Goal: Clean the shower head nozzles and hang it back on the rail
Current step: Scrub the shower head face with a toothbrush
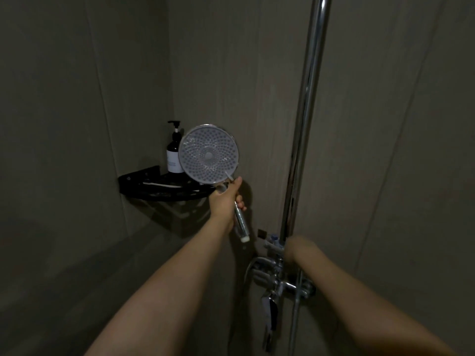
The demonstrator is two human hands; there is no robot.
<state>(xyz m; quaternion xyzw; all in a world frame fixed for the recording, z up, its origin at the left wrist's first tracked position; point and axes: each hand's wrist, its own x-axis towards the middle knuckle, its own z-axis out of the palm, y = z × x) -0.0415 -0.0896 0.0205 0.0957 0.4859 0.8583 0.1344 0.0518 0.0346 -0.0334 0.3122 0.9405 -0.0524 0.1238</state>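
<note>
My left hand point(225, 199) grips the chrome handle of the round shower head point(209, 154), whose nozzle face is turned toward me, held up left of the chrome rail point(308, 98). The handle's lower end sticks out below my fist. My right hand point(295, 246) reaches to the foot of the rail, by the small bracket point(273, 242) above the mixer valve point(280, 281). It is blurred, and its fingers do not show.
A black corner shelf point(144, 183) carries a dark pump bottle point(174, 152) just behind the shower head. A hose point(248, 271) loops from the mixer valve. Tiled walls close in on the left and ahead. The light is dim.
</note>
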